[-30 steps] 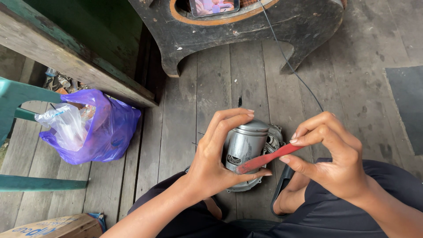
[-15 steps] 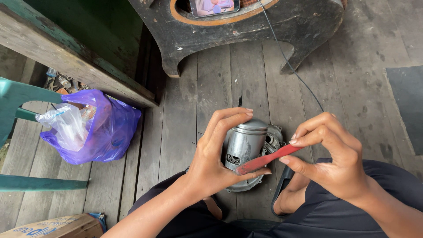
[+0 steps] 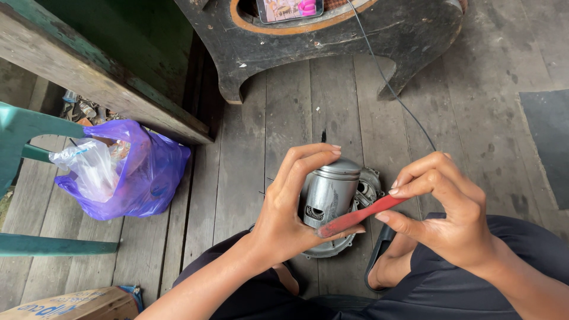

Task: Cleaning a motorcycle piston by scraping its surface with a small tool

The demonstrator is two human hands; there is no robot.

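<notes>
My left hand [image 3: 293, 204] grips a grey metal piston [image 3: 329, 192], held upright above the plank floor. My right hand [image 3: 447, 210] pinches a thin red blade-like tool [image 3: 361, 216] whose tip rests against the piston's lower side, by my left thumb. A round grey metal engine cover [image 3: 366, 188] lies on the floor just behind and under the piston, partly hidden by it. My knees in dark trousers fill the bottom of the view.
A purple plastic bag [image 3: 133, 178] with a clear bag inside sits at left beside green chair legs [image 3: 35, 142]. A dark wooden stand [image 3: 332, 41] with a phone on it is ahead; a thin black cable [image 3: 403, 101] runs across the boards. A cardboard box [image 3: 71, 305] is bottom left.
</notes>
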